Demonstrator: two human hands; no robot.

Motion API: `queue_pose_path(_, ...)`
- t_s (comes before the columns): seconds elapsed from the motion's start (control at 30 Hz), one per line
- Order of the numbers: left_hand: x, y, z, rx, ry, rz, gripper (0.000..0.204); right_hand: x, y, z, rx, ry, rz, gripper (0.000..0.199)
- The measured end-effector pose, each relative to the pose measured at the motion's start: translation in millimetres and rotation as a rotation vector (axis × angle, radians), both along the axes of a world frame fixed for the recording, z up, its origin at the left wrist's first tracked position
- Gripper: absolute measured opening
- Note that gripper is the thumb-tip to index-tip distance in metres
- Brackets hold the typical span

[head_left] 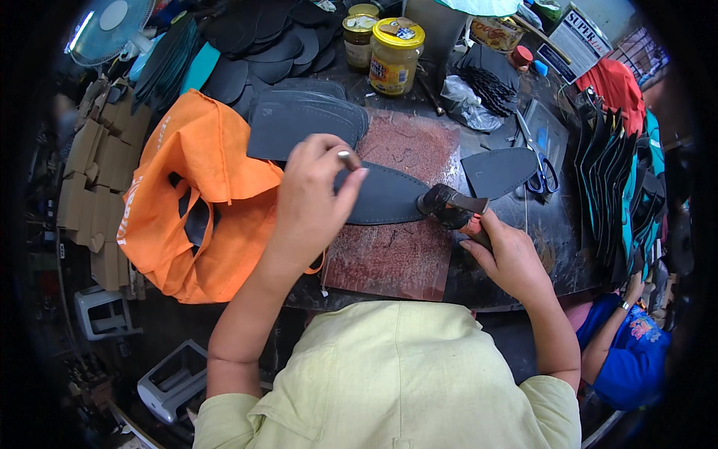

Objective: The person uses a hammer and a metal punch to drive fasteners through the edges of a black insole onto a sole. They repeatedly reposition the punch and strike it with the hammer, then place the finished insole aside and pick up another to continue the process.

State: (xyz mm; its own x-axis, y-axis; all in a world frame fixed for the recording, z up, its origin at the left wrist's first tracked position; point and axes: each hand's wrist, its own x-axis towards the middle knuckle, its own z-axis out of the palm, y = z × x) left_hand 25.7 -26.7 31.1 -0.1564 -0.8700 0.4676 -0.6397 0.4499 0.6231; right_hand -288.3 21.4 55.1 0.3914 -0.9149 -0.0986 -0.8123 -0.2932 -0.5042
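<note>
My left hand [313,187] pinches a short metal punch [345,156], whose blunt upper end shows between thumb and fingers; its lower end is hidden. Under that hand lies a black sole-shaped piece [385,198] with small holes along its edge. A hammer [452,208] with a dark head is gripped in my right hand [510,256], its head over the right tip of the sole piece. Both are above a worn reddish-brown board [389,262] on the table. Another black sole piece [499,170] with edge holes lies to the right.
An orange cloth bag [224,247] sits left, beside stacked black pieces [307,120]. Two yellow-lidded jars [395,63] stand behind. Blue-handled scissors [544,176] lie right, near stacked black and teal pieces [617,194]. Another person in a blue shirt [632,359] sits at lower right.
</note>
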Motion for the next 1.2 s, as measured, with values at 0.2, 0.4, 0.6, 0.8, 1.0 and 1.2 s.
queue_pose_path(0.2,-59.7,-19.6,-27.3,0.222,0.131,-0.187,0.012,-10.3,5.2,4.4,0.003,0.021,-0.033,0.048)
queue_pose_path(0.4,-64.1,-28.9,-43.3,0.297,0.131,-0.164,0.015,-30.2,9.9,26.9,-0.078,-0.092,-0.151,0.042)
queue_pose_path(0.6,-67.1,-28.8,-39.4,0.301,0.063,-0.141,0.015,-25.9,4.5,47.9,-0.153,-0.208,-0.119,0.044)
queue_pose_path(0.8,-65.8,-28.3,-39.7,0.276,0.084,-0.152,0.015,-13.0,-0.3,55.6,-0.159,-0.148,-0.037,0.05)
queue_pose_path(1.0,-68.0,-27.1,-37.0,0.245,0.015,-0.121,0.017,-10.4,-2.8,67.1,-0.193,-0.159,-0.006,0.054)
queue_pose_path(1.2,-71.5,-21.6,-30.7,0.19,-0.06,-0.152,0.019,-1.2,3.2,63.5,-0.324,-0.589,-0.06,0.035)
